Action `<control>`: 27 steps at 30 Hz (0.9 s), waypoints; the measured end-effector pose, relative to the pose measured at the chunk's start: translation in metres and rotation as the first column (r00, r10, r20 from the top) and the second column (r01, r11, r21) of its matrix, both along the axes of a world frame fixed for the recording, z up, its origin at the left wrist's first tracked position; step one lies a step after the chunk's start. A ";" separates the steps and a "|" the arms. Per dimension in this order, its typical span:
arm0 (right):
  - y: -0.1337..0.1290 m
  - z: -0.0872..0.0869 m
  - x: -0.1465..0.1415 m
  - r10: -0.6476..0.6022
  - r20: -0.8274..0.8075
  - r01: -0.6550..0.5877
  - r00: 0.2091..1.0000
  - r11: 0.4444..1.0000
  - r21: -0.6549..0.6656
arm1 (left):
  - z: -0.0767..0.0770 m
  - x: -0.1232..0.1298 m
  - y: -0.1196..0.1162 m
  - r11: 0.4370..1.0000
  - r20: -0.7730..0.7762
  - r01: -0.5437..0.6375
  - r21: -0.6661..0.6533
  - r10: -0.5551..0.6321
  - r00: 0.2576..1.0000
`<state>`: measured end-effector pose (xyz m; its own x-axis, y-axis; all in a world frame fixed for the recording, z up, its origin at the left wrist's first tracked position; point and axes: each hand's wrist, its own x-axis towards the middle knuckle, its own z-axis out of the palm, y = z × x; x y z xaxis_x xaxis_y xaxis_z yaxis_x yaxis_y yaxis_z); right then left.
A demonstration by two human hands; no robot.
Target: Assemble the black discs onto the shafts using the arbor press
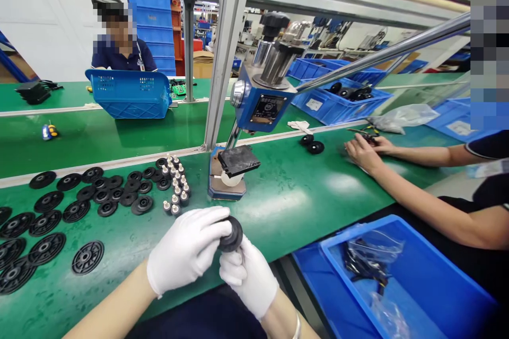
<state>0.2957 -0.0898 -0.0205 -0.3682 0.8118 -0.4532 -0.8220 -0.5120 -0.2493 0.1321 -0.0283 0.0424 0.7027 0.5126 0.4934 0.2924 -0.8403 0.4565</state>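
Observation:
Gloved in white, my left hand [191, 249] is closed around the rim of a round black plastic wheel part [231, 235]. My right hand [250, 275], also in a white glove, pinches the same part from below and the right. What lies under the part is hidden by my fingers. Beyond my hands stands a blue hand press [264, 100], with a black block [238, 160] over its base. Left of the press are several small black pieces with white tips [175, 198]. Farther left, black discs [88, 257] of different sizes lie on the green table [131, 238].
At right, a co-worker's hands [363, 153] handle a small dark object. A blue bin [421, 275] with bagged parts sits below the table edge. Another person sits behind a blue basket [129, 92]. The press lever [382, 50] reaches up to the right; a metal post [228, 53] stands behind.

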 end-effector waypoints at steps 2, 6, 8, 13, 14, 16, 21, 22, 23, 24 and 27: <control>0.000 -0.004 0.006 0.019 -0.005 -0.019 1.000 1.000 0.016 | -0.001 -0.005 0.003 0.969 -0.060 -0.018 0.245 0.033 0.998; -0.002 -0.007 0.013 0.011 0.042 -0.012 0.999 1.000 0.023 | -0.002 -0.019 0.022 0.806 0.055 -0.435 0.400 0.453 0.890; -0.002 -0.005 0.017 -0.013 0.094 0.011 0.996 1.000 0.028 | -0.004 -0.023 0.030 0.740 0.066 -0.548 0.389 0.571 0.818; 0.022 0.023 0.068 -0.293 0.722 0.211 0.627 0.956 0.204 | -0.019 -0.019 0.021 0.855 -0.119 -0.405 0.323 0.462 0.879; 0.033 0.032 0.089 -0.357 0.910 0.214 0.212 0.925 0.313 | -0.025 -0.017 0.016 0.885 -0.165 -0.350 0.307 0.412 0.896; 0.058 0.050 0.138 -0.351 0.926 0.240 -0.141 0.895 0.376 | -0.037 -0.016 0.007 0.924 -0.238 -0.260 0.282 0.330 0.914; 0.116 0.070 0.242 -0.154 0.868 0.212 -0.472 0.936 0.281 | -0.059 -0.021 -0.005 0.926 -0.263 -0.146 0.349 0.246 0.933; 0.124 0.068 0.253 -0.116 0.859 0.201 -0.498 0.948 0.245 | -0.061 -0.024 -0.007 0.919 -0.251 -0.142 0.368 0.245 0.937; 0.130 0.066 0.262 -0.083 0.851 0.193 -0.519 0.958 0.212 | -0.062 -0.027 -0.007 0.913 -0.239 -0.144 0.381 0.247 0.939; 0.136 0.063 0.267 -0.055 0.842 0.189 -0.537 0.965 0.184 | -0.062 -0.030 -0.008 0.910 -0.229 -0.153 0.386 0.255 0.940; 0.148 0.053 0.275 -0.005 0.813 0.190 -0.583 0.972 0.142 | -0.063 -0.041 -0.010 0.912 -0.222 -0.193 0.362 0.285 0.932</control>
<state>0.5712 0.0586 0.0326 0.7267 0.6832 0.0722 0.5790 -0.5526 -0.5995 0.0911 -0.0386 -0.0211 0.7072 0.5225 0.4763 0.5743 -0.8175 0.0440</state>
